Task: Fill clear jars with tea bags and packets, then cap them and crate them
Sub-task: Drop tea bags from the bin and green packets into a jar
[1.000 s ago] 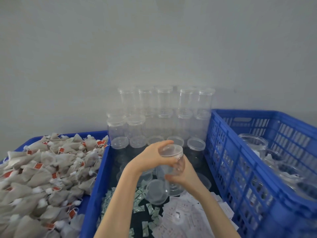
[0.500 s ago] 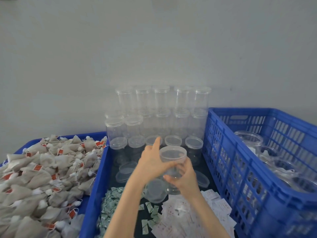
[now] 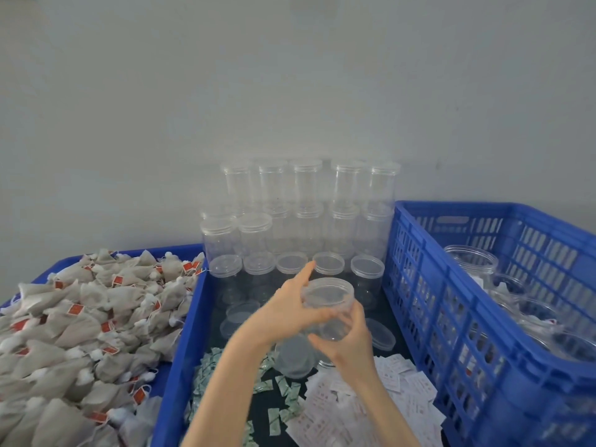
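Note:
I hold an empty clear jar (image 3: 329,312) in the air over the middle blue tray (image 3: 180,359). My left hand (image 3: 285,312) grips the lid (image 3: 327,290) on top of the jar, with the index finger stretched forward. My right hand (image 3: 350,345) grips the jar's body from below. A heap of grey tea bags (image 3: 84,330) with red tags fills the left tray. Small green packets (image 3: 209,372) and white paper packets (image 3: 351,411) lie on the middle tray's dark floor.
Capped empty jars (image 3: 309,208) are stacked against the wall behind the tray. Loose lids (image 3: 242,309) and a jar on its side (image 3: 295,358) lie below my hands. A tall blue crate (image 3: 458,317) on the right holds several jars (image 3: 471,264).
The jar rose a little and came slightly nearer the camera. My left hand went from cupping the jar's top to gripping its lid rim with the index finger extended.

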